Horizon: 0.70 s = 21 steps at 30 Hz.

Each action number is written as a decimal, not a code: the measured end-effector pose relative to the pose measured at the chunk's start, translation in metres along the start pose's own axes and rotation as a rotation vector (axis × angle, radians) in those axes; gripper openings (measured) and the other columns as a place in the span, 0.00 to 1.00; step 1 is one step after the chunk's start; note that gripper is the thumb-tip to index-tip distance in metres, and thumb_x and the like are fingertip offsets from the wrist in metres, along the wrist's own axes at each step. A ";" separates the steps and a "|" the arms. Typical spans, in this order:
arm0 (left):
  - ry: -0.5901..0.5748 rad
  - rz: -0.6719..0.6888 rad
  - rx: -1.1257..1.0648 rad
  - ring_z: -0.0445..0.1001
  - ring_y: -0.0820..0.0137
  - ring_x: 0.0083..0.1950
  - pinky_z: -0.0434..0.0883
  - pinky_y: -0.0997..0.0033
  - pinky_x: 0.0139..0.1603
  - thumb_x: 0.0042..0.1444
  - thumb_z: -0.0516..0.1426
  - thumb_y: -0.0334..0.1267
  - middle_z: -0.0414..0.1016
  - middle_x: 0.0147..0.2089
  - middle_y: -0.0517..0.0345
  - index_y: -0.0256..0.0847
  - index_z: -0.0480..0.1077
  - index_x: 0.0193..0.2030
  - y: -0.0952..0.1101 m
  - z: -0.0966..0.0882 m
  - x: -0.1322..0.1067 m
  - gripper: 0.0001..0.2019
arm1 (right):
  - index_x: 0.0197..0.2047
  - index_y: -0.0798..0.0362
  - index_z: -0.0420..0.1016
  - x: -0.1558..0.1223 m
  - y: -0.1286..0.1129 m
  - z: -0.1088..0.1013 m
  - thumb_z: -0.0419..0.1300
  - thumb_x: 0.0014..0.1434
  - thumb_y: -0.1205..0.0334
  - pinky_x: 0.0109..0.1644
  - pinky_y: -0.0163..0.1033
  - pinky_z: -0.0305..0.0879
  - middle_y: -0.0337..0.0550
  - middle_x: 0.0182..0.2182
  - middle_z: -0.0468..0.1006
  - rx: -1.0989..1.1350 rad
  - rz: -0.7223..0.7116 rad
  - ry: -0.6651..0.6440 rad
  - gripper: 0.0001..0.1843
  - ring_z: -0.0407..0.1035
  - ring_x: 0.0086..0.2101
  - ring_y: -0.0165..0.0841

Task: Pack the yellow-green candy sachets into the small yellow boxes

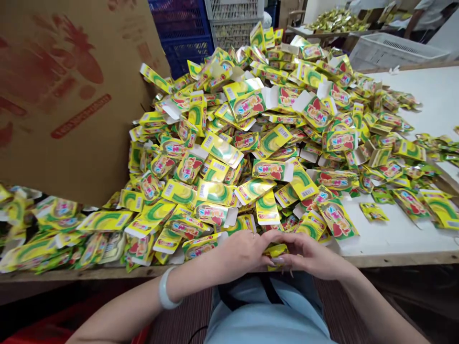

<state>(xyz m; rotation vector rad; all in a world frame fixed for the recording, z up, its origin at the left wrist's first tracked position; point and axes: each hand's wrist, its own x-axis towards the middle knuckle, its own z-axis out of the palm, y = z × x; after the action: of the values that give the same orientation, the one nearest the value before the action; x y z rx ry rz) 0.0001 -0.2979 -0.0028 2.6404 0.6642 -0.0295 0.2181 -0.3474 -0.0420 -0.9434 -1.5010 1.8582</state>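
Observation:
My left hand (244,251) and my right hand (310,253) meet at the table's front edge, fingers curled around one small yellow-green packet (277,250) held between them. Only a sliver of the packet shows between the fingers. A white bangle (164,289) sits on my left wrist. Directly beyond my hands rises a large heap of small yellow-green printed cartons (265,143), flat and half-folded, piled across the white table (394,239).
A big brown cardboard box (68,91) stands at the left behind the heap. Blue and white plastic crates (204,24) sit at the back. A white basket (394,48) and another person's arm (412,21) are at the far right.

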 end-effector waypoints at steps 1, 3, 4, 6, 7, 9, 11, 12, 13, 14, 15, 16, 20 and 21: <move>0.006 0.003 0.032 0.80 0.62 0.38 0.72 0.69 0.39 0.68 0.52 0.49 0.80 0.38 0.51 0.38 0.59 0.64 0.000 0.000 0.000 0.24 | 0.55 0.51 0.74 0.001 0.001 -0.001 0.62 0.64 0.52 0.43 0.34 0.72 0.44 0.43 0.79 0.008 -0.009 -0.002 0.20 0.72 0.39 0.31; 0.025 0.015 0.044 0.80 0.63 0.38 0.72 0.70 0.39 0.68 0.52 0.49 0.80 0.38 0.52 0.40 0.58 0.66 0.002 0.002 -0.001 0.24 | 0.58 0.50 0.72 0.001 0.004 0.000 0.63 0.63 0.52 0.37 0.32 0.72 0.43 0.44 0.78 0.044 -0.010 -0.008 0.22 0.72 0.37 0.30; 0.032 0.019 0.028 0.80 0.64 0.39 0.72 0.70 0.40 0.69 0.51 0.48 0.80 0.39 0.53 0.41 0.57 0.66 0.003 0.003 -0.002 0.24 | 0.59 0.50 0.71 0.000 0.007 0.001 0.63 0.63 0.52 0.34 0.31 0.71 0.43 0.44 0.78 0.062 -0.006 -0.013 0.23 0.72 0.35 0.29; 0.029 0.026 -0.016 0.79 0.65 0.40 0.72 0.71 0.41 0.69 0.51 0.46 0.79 0.40 0.54 0.42 0.55 0.67 0.005 0.005 -0.005 0.23 | 0.60 0.49 0.71 -0.002 0.011 0.004 0.62 0.64 0.51 0.31 0.30 0.71 0.44 0.44 0.78 0.069 -0.017 -0.015 0.23 0.71 0.33 0.28; 0.026 0.036 -0.037 0.79 0.65 0.40 0.72 0.71 0.41 0.69 0.52 0.46 0.79 0.40 0.54 0.41 0.54 0.68 0.005 0.006 -0.007 0.25 | 0.59 0.50 0.72 -0.005 0.012 0.005 0.61 0.64 0.51 0.33 0.31 0.72 0.44 0.44 0.78 0.049 -0.038 0.004 0.22 0.72 0.34 0.29; 0.048 0.082 -0.042 0.78 0.64 0.41 0.73 0.69 0.42 0.66 0.55 0.49 0.78 0.42 0.52 0.41 0.51 0.70 0.000 0.003 -0.008 0.31 | 0.56 0.50 0.75 -0.011 0.013 0.006 0.61 0.65 0.52 0.38 0.32 0.73 0.44 0.44 0.79 -0.015 -0.081 0.090 0.19 0.73 0.37 0.30; 0.143 0.140 0.058 0.77 0.59 0.49 0.73 0.61 0.50 0.62 0.58 0.53 0.76 0.49 0.47 0.41 0.50 0.72 -0.012 -0.002 -0.006 0.37 | 0.52 0.51 0.77 -0.019 0.010 0.004 0.62 0.64 0.53 0.41 0.34 0.74 0.44 0.42 0.80 -0.038 -0.106 0.228 0.17 0.74 0.40 0.32; 0.205 0.152 0.143 0.74 0.56 0.55 0.71 0.56 0.55 0.61 0.60 0.52 0.74 0.54 0.44 0.42 0.52 0.72 -0.021 -0.006 -0.002 0.37 | 0.50 0.51 0.77 -0.023 0.009 0.001 0.63 0.63 0.53 0.41 0.34 0.74 0.44 0.41 0.80 -0.016 -0.110 0.302 0.15 0.74 0.40 0.32; 0.264 0.152 0.235 0.70 0.52 0.61 0.68 0.51 0.61 0.61 0.60 0.48 0.70 0.60 0.41 0.43 0.53 0.71 -0.030 -0.008 0.003 0.35 | 0.48 0.52 0.78 -0.026 0.008 -0.002 0.64 0.62 0.52 0.39 0.34 0.74 0.43 0.39 0.80 0.025 -0.115 0.371 0.15 0.75 0.38 0.32; 0.314 0.146 0.319 0.64 0.50 0.67 0.63 0.47 0.65 0.61 0.60 0.42 0.66 0.65 0.40 0.44 0.55 0.71 -0.040 -0.011 0.010 0.33 | 0.45 0.53 0.78 -0.029 0.008 -0.006 0.65 0.61 0.51 0.35 0.33 0.74 0.43 0.37 0.80 0.076 -0.122 0.436 0.15 0.74 0.33 0.31; 0.349 0.138 0.380 0.59 0.49 0.71 0.59 0.45 0.68 0.61 0.60 0.36 0.62 0.69 0.40 0.45 0.57 0.70 -0.049 -0.012 0.017 0.31 | 0.42 0.53 0.77 -0.032 0.009 -0.010 0.66 0.60 0.50 0.31 0.32 0.73 0.41 0.33 0.80 0.131 -0.130 0.497 0.15 0.73 0.28 0.29; 0.370 0.138 0.408 0.54 0.49 0.73 0.56 0.44 0.70 0.61 0.58 0.32 0.59 0.71 0.41 0.45 0.59 0.69 -0.057 -0.012 0.026 0.30 | 0.40 0.54 0.77 -0.034 0.012 -0.014 0.68 0.58 0.49 0.26 0.31 0.71 0.40 0.30 0.79 0.181 -0.136 0.544 0.16 0.70 0.24 0.27; 0.487 0.178 0.246 0.52 0.53 0.75 0.53 0.42 0.72 0.63 0.55 0.31 0.65 0.69 0.47 0.48 0.65 0.66 -0.070 -0.008 0.053 0.24 | 0.39 0.54 0.75 -0.040 0.025 -0.026 0.70 0.55 0.47 0.20 0.30 0.67 0.38 0.26 0.78 0.340 -0.145 0.648 0.19 0.67 0.19 0.25; 0.549 0.173 0.144 0.53 0.53 0.75 0.55 0.42 0.72 0.64 0.55 0.33 0.66 0.69 0.47 0.47 0.66 0.65 -0.068 -0.008 0.056 0.23 | 0.40 0.54 0.76 -0.041 0.028 -0.027 0.70 0.54 0.47 0.21 0.30 0.68 0.38 0.27 0.78 0.366 -0.148 0.656 0.20 0.68 0.20 0.25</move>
<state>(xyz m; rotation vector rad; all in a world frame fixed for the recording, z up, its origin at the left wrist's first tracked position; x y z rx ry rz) 0.0176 -0.2153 -0.0286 2.8471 0.6113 0.7453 0.2640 -0.3697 -0.0653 -1.0815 -0.7818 1.4429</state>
